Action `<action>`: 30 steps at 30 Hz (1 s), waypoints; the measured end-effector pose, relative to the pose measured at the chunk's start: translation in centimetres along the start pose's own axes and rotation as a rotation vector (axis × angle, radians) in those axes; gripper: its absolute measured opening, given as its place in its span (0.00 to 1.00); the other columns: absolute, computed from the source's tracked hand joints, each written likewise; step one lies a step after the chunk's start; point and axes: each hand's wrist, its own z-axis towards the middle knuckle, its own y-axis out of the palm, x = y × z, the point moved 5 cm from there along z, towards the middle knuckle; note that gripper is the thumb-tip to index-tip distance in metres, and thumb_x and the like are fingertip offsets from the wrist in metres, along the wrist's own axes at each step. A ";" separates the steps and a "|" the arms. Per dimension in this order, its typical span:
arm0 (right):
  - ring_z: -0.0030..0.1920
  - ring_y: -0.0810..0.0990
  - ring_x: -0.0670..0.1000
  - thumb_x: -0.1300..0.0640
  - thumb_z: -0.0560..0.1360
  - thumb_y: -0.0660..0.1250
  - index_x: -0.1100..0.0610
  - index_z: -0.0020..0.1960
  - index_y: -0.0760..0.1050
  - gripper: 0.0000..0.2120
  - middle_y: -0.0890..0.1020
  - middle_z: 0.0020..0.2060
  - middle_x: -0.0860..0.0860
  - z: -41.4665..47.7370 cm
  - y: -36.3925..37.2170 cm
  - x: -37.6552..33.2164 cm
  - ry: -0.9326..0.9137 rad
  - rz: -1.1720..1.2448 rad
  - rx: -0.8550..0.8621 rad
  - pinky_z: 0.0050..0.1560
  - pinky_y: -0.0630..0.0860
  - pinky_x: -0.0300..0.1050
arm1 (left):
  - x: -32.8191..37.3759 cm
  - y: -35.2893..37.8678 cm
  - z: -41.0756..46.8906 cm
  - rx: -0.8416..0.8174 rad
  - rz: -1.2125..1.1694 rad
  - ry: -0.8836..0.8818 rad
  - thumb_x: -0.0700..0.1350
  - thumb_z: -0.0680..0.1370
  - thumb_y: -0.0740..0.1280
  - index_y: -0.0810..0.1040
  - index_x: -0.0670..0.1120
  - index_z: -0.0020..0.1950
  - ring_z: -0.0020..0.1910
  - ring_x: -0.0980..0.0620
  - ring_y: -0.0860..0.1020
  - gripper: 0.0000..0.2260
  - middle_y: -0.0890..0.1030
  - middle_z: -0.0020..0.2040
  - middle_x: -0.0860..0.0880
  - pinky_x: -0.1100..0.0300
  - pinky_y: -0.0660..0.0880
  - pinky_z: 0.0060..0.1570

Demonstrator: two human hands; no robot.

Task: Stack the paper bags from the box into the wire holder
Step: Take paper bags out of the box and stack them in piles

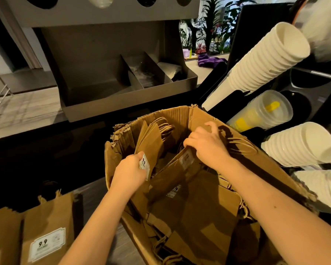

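- Reaching into a torn cardboard box (199, 115), a person sorts the brown paper bags (151, 142) that lean and lie inside it.
- Curled round an upright bundle of them, the left hand (129, 170) sets its thumb beside a "9.9" label (145, 165).
- Mid-box, the right hand (208, 144) pinches the top edge of a tilted bag (180, 169).
- More labelled bags (46, 226) stand outside the box at lower left.
- Stacks of white cups (266, 60) jut in from the right.

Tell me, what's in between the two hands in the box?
Only brown paper bags, inside the cardboard box. The left hand grips a leaning bunch, the right hand grips another, and more bags fill the gap. The head view shows it.
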 end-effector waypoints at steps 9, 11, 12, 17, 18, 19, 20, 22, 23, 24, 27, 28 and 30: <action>0.60 0.71 0.49 0.65 0.77 0.60 0.48 0.62 0.75 0.18 0.79 0.55 0.45 0.0 0.9 -4.2 -0.037 0.370 -0.033 0.66 0.56 0.51 | 1.9 -0.2 -0.7 -0.224 -0.350 0.134 0.43 0.81 0.60 0.67 0.48 0.73 0.70 0.55 0.67 0.20 0.70 0.71 0.52 0.60 0.61 0.69; 0.59 0.74 0.51 0.66 0.74 0.63 0.51 0.60 0.76 0.18 0.80 0.54 0.47 -0.1 0.8 -4.6 -0.035 0.386 0.050 0.63 0.61 0.53 | 2.3 -0.3 -1.1 -0.278 -0.382 0.180 0.53 0.78 0.62 0.67 0.48 0.73 0.69 0.56 0.68 0.23 0.70 0.70 0.54 0.62 0.62 0.67; 0.57 0.75 0.52 0.67 0.73 0.65 0.51 0.59 0.77 0.17 0.81 0.52 0.48 0.0 0.6 -4.5 -0.015 0.378 0.097 0.61 0.63 0.53 | 2.4 -0.2 -1.3 -0.316 -0.387 0.195 0.56 0.76 0.64 0.66 0.48 0.73 0.68 0.57 0.68 0.27 0.70 0.70 0.55 0.61 0.63 0.67; 0.55 0.77 0.51 0.61 0.75 0.67 0.51 0.55 0.79 0.11 0.83 0.49 0.48 0.2 0.7 -4.0 0.068 0.399 0.201 0.57 0.68 0.52 | 2.2 0.2 -1.1 -0.357 -0.265 0.207 0.40 0.73 0.71 0.64 0.49 0.74 0.67 0.56 0.69 0.31 0.70 0.70 0.53 0.56 0.67 0.68; 0.55 0.77 0.52 0.60 0.74 0.68 0.51 0.55 0.79 0.11 0.82 0.50 0.48 0.2 0.8 -3.9 0.057 0.391 0.216 0.57 0.69 0.51 | 2.2 0.2 -1.0 -0.340 -0.245 0.208 0.37 0.74 0.69 0.65 0.49 0.74 0.68 0.55 0.69 0.30 0.70 0.71 0.53 0.57 0.67 0.68; 0.56 0.76 0.52 0.59 0.73 0.69 0.52 0.56 0.78 0.11 0.81 0.51 0.48 0.1 0.9 -3.9 0.053 0.371 0.243 0.57 0.69 0.51 | 2.2 0.1 -1.0 -0.327 -0.235 0.204 0.36 0.74 0.67 0.65 0.49 0.74 0.68 0.55 0.68 0.29 0.70 0.71 0.53 0.57 0.67 0.69; 0.58 0.75 0.52 0.58 0.72 0.70 0.52 0.56 0.77 0.13 0.80 0.54 0.49 0.0 0.9 -3.8 0.062 0.345 0.266 0.58 0.70 0.50 | 2.2 0.1 -1.0 -0.315 -0.228 0.195 0.35 0.75 0.66 0.65 0.49 0.74 0.69 0.54 0.68 0.29 0.69 0.71 0.53 0.56 0.66 0.69; 0.60 0.72 0.52 0.58 0.71 0.70 0.53 0.57 0.74 0.15 0.76 0.56 0.50 -0.1 0.8 -3.6 0.107 0.304 0.295 0.58 0.70 0.50 | 2.1 0.0 -0.9 -0.283 -0.210 0.170 0.35 0.76 0.65 0.63 0.48 0.75 0.70 0.53 0.66 0.28 0.68 0.71 0.52 0.56 0.65 0.69; 0.59 0.71 0.53 0.58 0.70 0.70 0.53 0.56 0.73 0.15 0.76 0.56 0.51 -0.2 0.8 -3.5 0.117 0.299 0.294 0.57 0.71 0.50 | 2.0 0.0 -0.8 -0.267 -0.204 0.157 0.35 0.76 0.64 0.63 0.48 0.75 0.71 0.53 0.66 0.28 0.68 0.72 0.52 0.57 0.65 0.69; 0.58 0.71 0.53 0.59 0.70 0.69 0.54 0.55 0.73 0.14 0.75 0.55 0.52 -0.2 0.8 -3.5 0.110 0.306 0.273 0.57 0.72 0.50 | 1.9 0.0 -0.7 -0.255 -0.199 0.149 0.35 0.76 0.64 0.62 0.49 0.75 0.71 0.52 0.66 0.28 0.68 0.72 0.52 0.57 0.65 0.69; 0.59 0.69 0.52 0.61 0.75 0.63 0.54 0.56 0.73 0.11 0.75 0.55 0.50 0.1 2.1 -3.5 0.030 0.427 -0.060 0.60 0.71 0.52 | 1.8 -0.1 -0.8 -0.245 -0.167 0.156 0.36 0.77 0.63 0.60 0.49 0.75 0.70 0.51 0.67 0.28 0.68 0.72 0.51 0.58 0.66 0.67; 0.59 0.70 0.51 0.60 0.76 0.61 0.54 0.60 0.73 0.13 0.74 0.56 0.50 0.0 3.0 -3.6 0.010 0.443 -0.262 0.60 0.71 0.50 | 1.8 -0.2 -0.9 -0.244 -0.158 0.163 0.37 0.77 0.63 0.58 0.50 0.76 0.70 0.52 0.67 0.29 0.68 0.72 0.51 0.59 0.65 0.66; 0.50 0.76 0.50 0.61 0.76 0.60 0.57 0.64 0.71 0.17 0.75 0.56 0.54 -0.8 4.8 -4.0 -0.002 0.428 -0.650 0.46 0.76 0.43 | 1.8 -0.3 -1.0 -0.244 -0.159 0.165 0.39 0.78 0.64 0.53 0.53 0.77 0.68 0.52 0.68 0.32 0.67 0.73 0.52 0.63 0.67 0.61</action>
